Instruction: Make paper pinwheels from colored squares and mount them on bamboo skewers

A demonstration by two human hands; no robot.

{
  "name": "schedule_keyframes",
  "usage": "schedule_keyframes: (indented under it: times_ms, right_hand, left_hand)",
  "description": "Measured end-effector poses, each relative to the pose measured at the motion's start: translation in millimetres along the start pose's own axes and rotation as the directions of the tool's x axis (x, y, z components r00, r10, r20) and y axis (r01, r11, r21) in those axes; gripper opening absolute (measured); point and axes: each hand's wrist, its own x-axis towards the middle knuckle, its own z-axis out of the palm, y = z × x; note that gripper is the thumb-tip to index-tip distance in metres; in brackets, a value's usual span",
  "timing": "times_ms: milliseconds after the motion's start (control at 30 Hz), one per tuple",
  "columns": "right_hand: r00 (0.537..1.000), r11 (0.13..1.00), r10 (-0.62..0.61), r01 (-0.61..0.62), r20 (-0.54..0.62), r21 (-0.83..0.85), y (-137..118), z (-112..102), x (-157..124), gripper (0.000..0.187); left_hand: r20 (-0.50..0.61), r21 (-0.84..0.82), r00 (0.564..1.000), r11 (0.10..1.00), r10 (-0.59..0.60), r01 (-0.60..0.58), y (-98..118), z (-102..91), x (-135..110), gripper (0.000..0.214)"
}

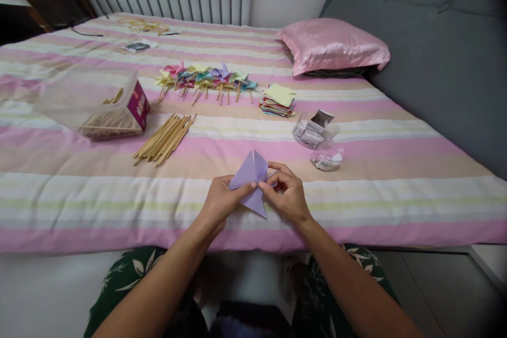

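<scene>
Between my hands, just above the bed's near edge, is a purple paper pinwheel (246,171) with cut, pointed flaps. My left hand (222,198) grips it from the left, its thumb pressed near the middle of the paper. From the right, my right hand (288,193) pinches a flap close to the centre, thumb and fingers together. Whatever lies under the right fingertips is hidden. Past my left hand lies a loose bundle of thin wooden sticks (164,139).
A clear plastic box (106,134) with sticks stands at left. Finished pinwheels (206,78) lie in a row behind, beside a stack of coloured paper squares (278,99). Two clear containers (311,133) with small packets sit at right. A pink pillow (336,45) lies farther back.
</scene>
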Motion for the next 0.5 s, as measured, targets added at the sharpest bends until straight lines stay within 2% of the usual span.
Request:
schedule_keyframes:
  times_ms: [300, 500]
  right_hand:
    - [1.000, 1.000, 0.002, -0.002, -0.007, -0.004, -2.3, 0.1, -0.2, 0.021]
    - [1.000, 1.000, -0.014, 0.014, 0.005, 0.004, -2.9, 0.0, -0.4, 0.019]
  left_hand:
    - [-0.039, -0.006, 0.999, 1.000, -0.004, 0.004, 2.6, 4.1, -1.3, 0.029]
    - [0.013, -0.051, 1.000, 0.999, -0.007, 0.008, -0.5, 1.1, -0.3, 0.025]
